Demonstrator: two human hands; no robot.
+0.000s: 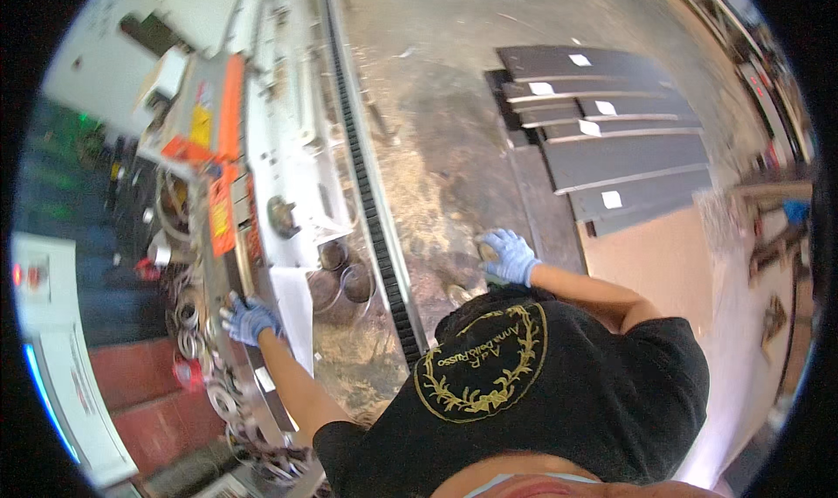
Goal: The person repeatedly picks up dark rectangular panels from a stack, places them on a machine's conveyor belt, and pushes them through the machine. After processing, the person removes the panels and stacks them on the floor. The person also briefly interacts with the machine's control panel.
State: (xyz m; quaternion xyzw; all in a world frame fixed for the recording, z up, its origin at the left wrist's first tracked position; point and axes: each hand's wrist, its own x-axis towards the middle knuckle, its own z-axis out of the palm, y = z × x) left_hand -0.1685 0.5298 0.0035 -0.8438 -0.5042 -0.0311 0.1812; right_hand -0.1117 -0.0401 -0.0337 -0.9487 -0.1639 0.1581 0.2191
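Observation:
My left hand (pixel 249 319), in a blue-grey work glove, is at the edge of a long machine (pixel 234 262) on the left. Its fingers are apart over the metal edge, with nothing visible in them. A white panel (pixel 295 310) hangs just right of that hand. My right hand (pixel 509 255), gloved alike, is out in front of my body above the floor. Its fingers look loosely spread, and I see nothing held. Beside its fingertips shows a small tan patch (pixel 487 252), too unclear to name.
Dark panels (pixel 628 162) with white labels lie overlapping on the right, by a tan board (pixel 646 262). A black slotted rail (pixel 367 184) runs along the machine. Orange guards (pixel 229 114) top it; tape-like rolls and rings (pixel 223 402) crowd its near left. Dust covers the floor (pixel 436 175).

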